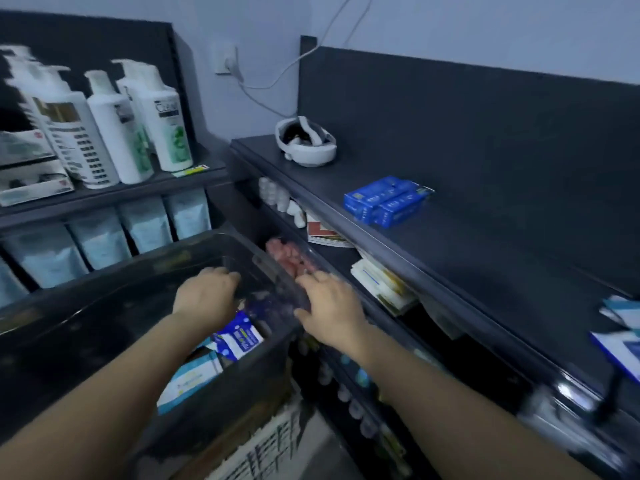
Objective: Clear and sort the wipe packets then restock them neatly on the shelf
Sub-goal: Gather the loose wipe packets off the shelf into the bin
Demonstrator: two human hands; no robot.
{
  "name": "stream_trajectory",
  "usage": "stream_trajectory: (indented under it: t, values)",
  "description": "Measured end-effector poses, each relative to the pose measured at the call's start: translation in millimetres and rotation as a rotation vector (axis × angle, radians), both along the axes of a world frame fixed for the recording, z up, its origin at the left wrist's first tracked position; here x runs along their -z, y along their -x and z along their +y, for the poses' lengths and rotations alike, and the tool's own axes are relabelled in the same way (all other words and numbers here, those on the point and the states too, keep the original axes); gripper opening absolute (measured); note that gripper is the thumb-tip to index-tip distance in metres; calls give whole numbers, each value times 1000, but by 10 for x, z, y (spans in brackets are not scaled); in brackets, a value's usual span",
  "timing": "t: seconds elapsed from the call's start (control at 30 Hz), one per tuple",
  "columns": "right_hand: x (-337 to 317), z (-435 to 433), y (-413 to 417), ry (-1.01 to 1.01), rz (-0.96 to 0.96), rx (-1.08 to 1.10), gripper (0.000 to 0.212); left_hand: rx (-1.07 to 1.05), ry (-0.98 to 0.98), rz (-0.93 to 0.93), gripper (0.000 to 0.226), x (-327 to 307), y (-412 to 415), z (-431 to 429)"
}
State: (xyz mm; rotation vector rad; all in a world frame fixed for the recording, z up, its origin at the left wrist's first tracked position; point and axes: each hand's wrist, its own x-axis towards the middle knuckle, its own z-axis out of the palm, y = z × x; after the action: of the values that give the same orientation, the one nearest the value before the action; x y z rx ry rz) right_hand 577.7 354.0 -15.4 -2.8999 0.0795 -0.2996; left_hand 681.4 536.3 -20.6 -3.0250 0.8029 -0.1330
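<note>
Wipe packets [239,338] in bin's [145,263] right corner

Blue-and-white wipe packets [239,337] lie in the clear plastic bin [221,237], front left. White pump bottles [114,133] stand on the dark left shelf [138,192] behind it (pale pouches [145,220] beneath). Blue cardboard boxes [384,199] sit on the dark right shelf [485,254].

Under the fingers [227,274] the bin [162,252] is smoky clear plastic, faintly glossy. Just below them, wipe packets [239,338] in shiny film. Beyond them, the shelf top [467,265] looks matt, smooth.
</note>
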Motion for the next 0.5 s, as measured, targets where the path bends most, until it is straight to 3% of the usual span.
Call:
stream_trajectory:
  t: [0.23, 0.5]
  values:
    - [-266, -842, 1260, 62, 6, 258, 47, 237, 103, -128, 26, -412, 1038, -824]
    - [-417, -1604, 2609, 115, 30, 583, 48, 599, 90, -165, 36, -572, 1901, -1957]
